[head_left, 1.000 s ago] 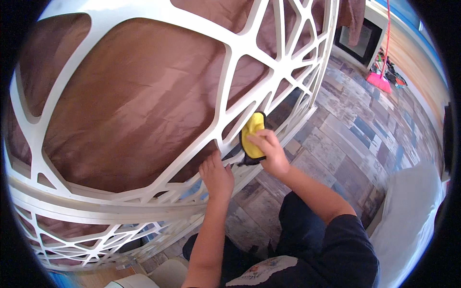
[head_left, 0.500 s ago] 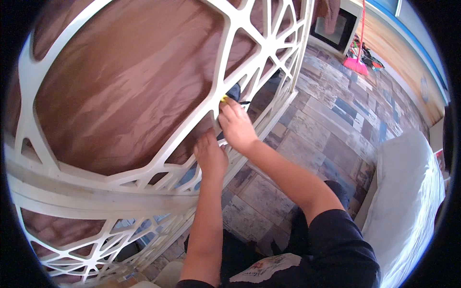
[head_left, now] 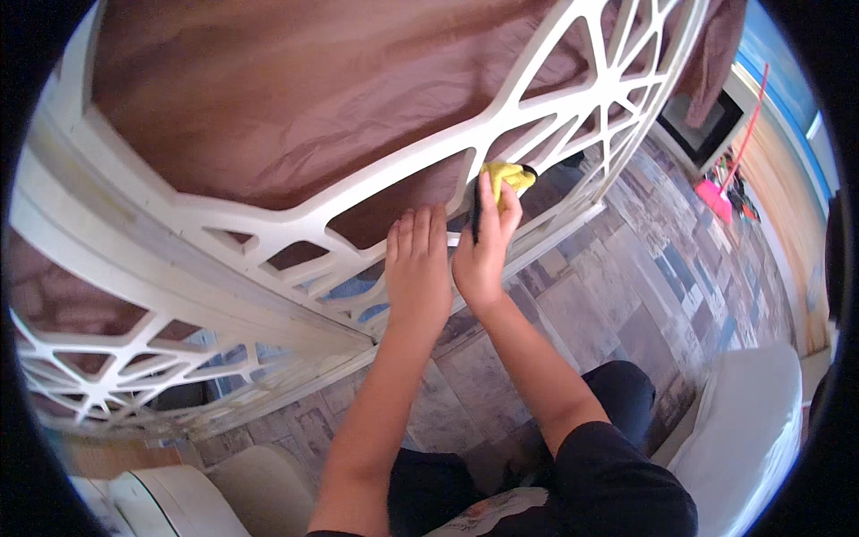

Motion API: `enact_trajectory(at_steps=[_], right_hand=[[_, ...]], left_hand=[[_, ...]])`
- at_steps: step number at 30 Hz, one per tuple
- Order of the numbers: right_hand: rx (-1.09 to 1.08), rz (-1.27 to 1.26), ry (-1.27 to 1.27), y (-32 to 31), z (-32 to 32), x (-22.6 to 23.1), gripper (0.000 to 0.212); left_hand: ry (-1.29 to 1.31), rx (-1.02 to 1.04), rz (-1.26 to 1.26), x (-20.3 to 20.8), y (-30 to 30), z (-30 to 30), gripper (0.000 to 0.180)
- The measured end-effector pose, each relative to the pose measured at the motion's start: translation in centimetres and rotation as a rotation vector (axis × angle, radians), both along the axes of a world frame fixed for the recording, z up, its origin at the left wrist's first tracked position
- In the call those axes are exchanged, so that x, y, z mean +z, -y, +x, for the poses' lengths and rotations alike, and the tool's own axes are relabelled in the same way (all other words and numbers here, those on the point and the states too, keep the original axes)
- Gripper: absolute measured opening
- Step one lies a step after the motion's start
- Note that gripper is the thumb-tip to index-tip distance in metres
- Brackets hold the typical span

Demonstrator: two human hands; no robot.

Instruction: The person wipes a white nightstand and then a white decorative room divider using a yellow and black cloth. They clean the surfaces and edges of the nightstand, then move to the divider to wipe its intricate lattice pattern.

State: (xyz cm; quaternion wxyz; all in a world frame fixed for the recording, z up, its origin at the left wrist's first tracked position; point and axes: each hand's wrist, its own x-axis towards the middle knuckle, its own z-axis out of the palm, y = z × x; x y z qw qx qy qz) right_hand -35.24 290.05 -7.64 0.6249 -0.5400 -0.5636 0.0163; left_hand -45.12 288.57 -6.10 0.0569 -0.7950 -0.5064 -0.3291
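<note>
A white cut-out lattice panel stands before me, with brown fabric behind its openings. My right hand grips a yellow and dark cloth against one of the lattice's bars, right of centre. The cloth's yellow side is folded up over my fingers and its dark part hangs by the palm. Just to the left, my left hand lies on the lower part of the lattice, fingers stretched out and side by side, with no object seen in it. Its fingertips reach the edge of an opening.
A second lattice panel meets this one at a corner post on the left. Patchwork-patterned floor lies below. White bedding or a covered seat is at right, a pink broom far right, and a pale rounded chair at lower left.
The view has swung left, so the panel and broom sit farther right. My right hand has turned, showing more of the yellow cloth. The left hand's fingers now lie straighter on the lattice.
</note>
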Motion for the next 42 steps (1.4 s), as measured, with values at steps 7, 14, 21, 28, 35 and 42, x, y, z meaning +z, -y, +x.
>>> enact_trajectory(at_steps=[7, 14, 21, 28, 35, 42], right_hand=[[0.208, 0.379, 0.541, -0.5, 1.5, 4.6, 0.057], [0.096, 0.217, 1.061, -1.8, 5.4, 1.1, 0.037], [0.258, 0.101, 0.813, 0.8, -1.6, 1.1, 0.037], [0.450, 0.068, 0.320, 1.5, -5.1, 1.1, 0.049], [0.612, -0.257, -0.497, 3.6, -10.4, 5.9, 0.048], [0.460, 0.070, 0.182, 2.2, -9.1, 1.0, 0.080]], left_hand=[[0.134, -0.002, 0.024, 0.5, 3.7, -3.1, 0.048], [0.267, 0.039, 0.150, -0.4, 5.9, -5.1, 0.044], [0.410, 0.223, 0.156, -1.9, 6.6, -5.9, 0.063], [0.361, 0.244, 0.165, -2.0, 6.7, -7.7, 0.055], [0.513, 0.244, 0.084, -1.3, 6.7, -7.6, 0.052], [0.386, 0.214, 0.175, -1.6, 6.8, -9.5, 0.038]])
